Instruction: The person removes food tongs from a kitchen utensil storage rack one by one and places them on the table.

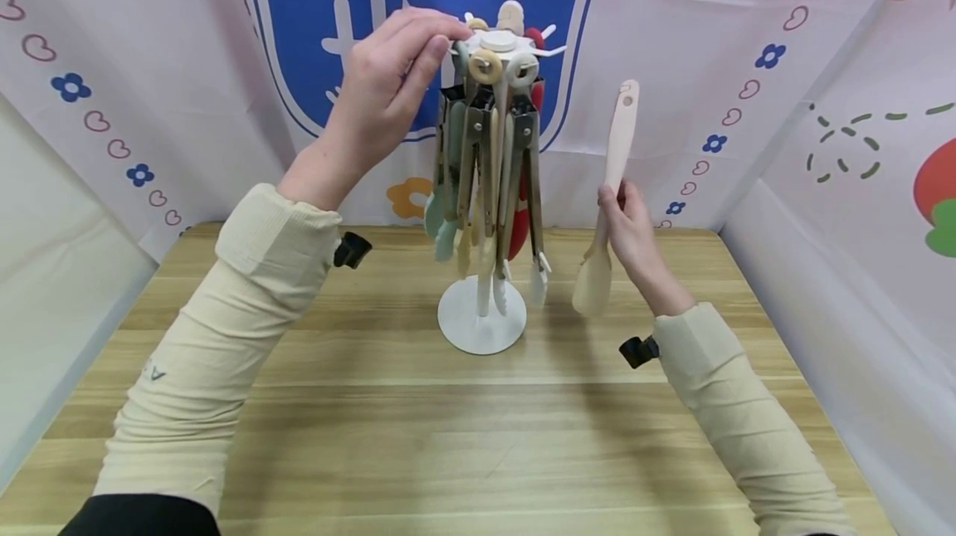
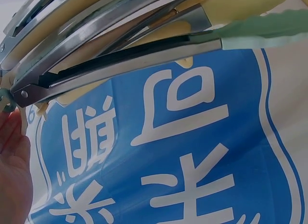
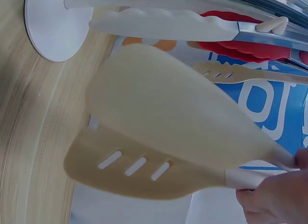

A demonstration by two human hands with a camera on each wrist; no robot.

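The right hand (image 1: 633, 231) is gripping the spatula pair (image 1: 618, 154) beside the rack (image 1: 469, 325), its long axis running near-vertical, blades pointing down; the left hand (image 1: 388, 71) is touching the rack's top, fingers extended.

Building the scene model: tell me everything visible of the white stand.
The white stand is upright on the wooden table on a flat round base. A slim pole rises to a top with spread arms and a round cap. It looks smooth; metal or plastic, can't tell. Metal tongs and other utensils hang from it, hiding most of the pole. The left hand seemingly touches the top.
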